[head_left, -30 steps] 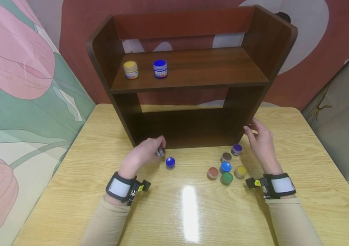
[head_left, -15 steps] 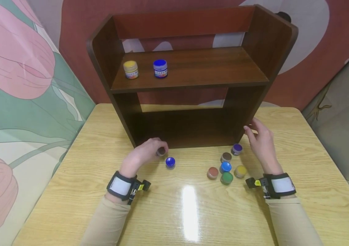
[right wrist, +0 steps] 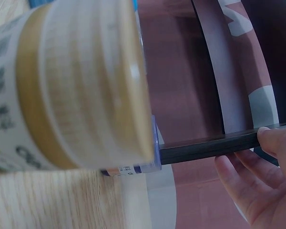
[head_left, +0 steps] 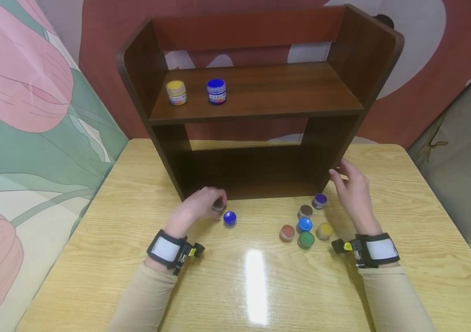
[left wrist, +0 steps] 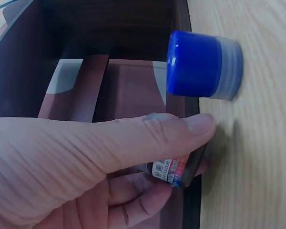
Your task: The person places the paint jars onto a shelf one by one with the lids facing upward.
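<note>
Left wrist: the left hand (left wrist: 95,152) pinched a jar (left wrist: 169,171), probably light and stiff, best held by its sides; the right hand (right wrist: 271,191) gripped the shelf (head_left: 256,90).

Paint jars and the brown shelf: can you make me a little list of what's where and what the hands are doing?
Left hand: pinches a dark-lidded paint jar
Right hand: grips the edge of the right side panel of the brown shelf unit
Upper board: yellow shelf jar; blue shelf jar to its right
Table, beside left hand: blue table jar
Table, nearer right hand: purple jar, dark brown jar, bright blue jar, reddish-brown jar, green jar, mustard-yellow jar
</note>
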Demonstrator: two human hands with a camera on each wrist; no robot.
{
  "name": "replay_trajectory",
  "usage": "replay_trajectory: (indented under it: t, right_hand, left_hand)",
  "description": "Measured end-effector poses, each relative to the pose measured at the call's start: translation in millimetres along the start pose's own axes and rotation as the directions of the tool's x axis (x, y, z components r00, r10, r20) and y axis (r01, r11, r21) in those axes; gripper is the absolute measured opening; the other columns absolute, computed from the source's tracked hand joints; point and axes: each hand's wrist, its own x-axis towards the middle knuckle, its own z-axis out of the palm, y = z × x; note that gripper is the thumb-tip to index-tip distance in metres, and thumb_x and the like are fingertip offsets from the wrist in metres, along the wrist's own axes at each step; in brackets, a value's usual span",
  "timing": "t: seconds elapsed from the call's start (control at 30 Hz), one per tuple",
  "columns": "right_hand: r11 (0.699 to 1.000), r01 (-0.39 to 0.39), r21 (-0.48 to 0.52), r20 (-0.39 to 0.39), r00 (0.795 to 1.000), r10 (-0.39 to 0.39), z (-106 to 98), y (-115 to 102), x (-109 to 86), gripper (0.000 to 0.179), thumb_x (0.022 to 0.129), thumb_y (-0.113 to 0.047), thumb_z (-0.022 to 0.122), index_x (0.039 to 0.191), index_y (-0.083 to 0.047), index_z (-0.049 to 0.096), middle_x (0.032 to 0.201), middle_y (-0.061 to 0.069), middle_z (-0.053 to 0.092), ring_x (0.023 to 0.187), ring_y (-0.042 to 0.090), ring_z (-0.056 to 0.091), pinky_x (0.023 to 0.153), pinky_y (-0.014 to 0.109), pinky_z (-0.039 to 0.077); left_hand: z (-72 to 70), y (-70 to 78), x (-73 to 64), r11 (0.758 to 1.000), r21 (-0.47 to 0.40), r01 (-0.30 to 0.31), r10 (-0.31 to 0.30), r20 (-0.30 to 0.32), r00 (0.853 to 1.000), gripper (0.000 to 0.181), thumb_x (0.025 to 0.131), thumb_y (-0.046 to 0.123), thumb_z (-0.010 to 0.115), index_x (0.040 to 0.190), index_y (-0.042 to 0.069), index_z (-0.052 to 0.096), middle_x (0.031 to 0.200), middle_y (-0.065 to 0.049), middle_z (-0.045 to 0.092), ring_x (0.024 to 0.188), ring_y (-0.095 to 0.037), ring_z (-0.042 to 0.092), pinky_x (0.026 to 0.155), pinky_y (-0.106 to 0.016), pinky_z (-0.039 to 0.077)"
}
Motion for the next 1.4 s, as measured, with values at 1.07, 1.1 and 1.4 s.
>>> replay_trajectory:
  t: [1.07,1.1,1.4]
  right_hand:
    - [1.000,0.008,-0.003,-0.004,1.000,-0.008,0,1,0.9,0.035,0.102,-0.017,0.054,0.135,-0.004,0.057,0.129,0.020,0.065,0.115,0.037,0.066,0.085,0.038,0.058]
    - [1.000,0.011,0.001,-0.005,1.000,-0.011,0,1,1.1,0.034,0.102,-0.016,0.054,0.134,-0.003,0.058,0.129,0.020,0.065,0.114,0.037,0.066,0.085,0.033,0.058]
    - [0.999,0.026,0.024,-0.014,1.000,-0.025,0,1,0.8,0.034,0.101,-0.014,0.055,0.133,-0.001,0.058,0.129,0.021,0.065,0.114,0.039,0.066,0.082,0.018,0.056]
  left_hand:
    - [6.3,5.8,2.0,0.997,0.065,0.040,-0.039,-0.016,0.999,0.035,0.074,0.005,0.085,0.101,0.013,0.064,0.095,-0.002,0.062,0.087,-0.018,0.056,0.077,-0.031,0.053]
    - [5.9,6.5,0.9,0.997,0.067,0.048,-0.047,-0.011,0.999,0.036,0.075,0.005,0.084,0.103,0.013,0.064,0.097,-0.003,0.062,0.088,-0.018,0.057,0.078,-0.032,0.054]
    - [0.0,10.8,-5.0,0.994,0.101,0.041,-0.042,0.007,0.999,0.040,0.077,0.003,0.082,0.112,0.015,0.067,0.106,-0.003,0.065,0.092,-0.017,0.059,0.083,-0.032,0.056]
